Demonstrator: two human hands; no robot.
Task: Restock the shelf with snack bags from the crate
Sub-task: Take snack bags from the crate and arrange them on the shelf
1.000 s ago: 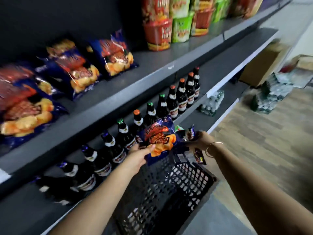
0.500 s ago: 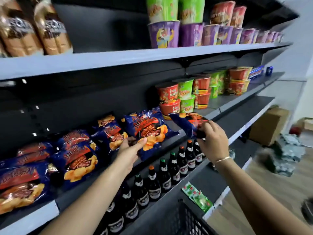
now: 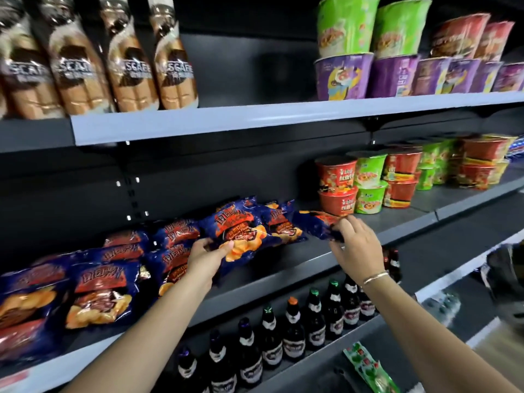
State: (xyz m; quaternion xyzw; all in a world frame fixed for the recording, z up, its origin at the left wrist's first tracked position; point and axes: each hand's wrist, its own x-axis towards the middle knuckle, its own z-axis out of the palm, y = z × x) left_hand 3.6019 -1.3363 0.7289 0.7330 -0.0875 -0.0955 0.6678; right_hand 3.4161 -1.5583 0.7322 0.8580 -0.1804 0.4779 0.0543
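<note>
**Two snack bags reach the shelf at once**

Our left hand holds a blue snack bag at centre frame, the thumb laid over its printed front and the fingers curled under its lower edge, a grip that keeps the slack packet flat as it goes in. Our right hand, just right of centre, pinches the near end of a second bag between fingertips and thumb, its far end lying toward the back of the shelf. Both bags sit at the right-hand end of the row of matching blue bags that runs off to the lower left along the middle shelf; we judge they are being added there because that stretch of grey board, between the row and the stacked noodle cups, is open. The bags lie tilted back against one another, which shows their fronts. Below, dark bottles line the next shelf. Coffee bottles fill the upper left. The crate itself is out of frame, so we cannot tell how many bags remain.
</note>
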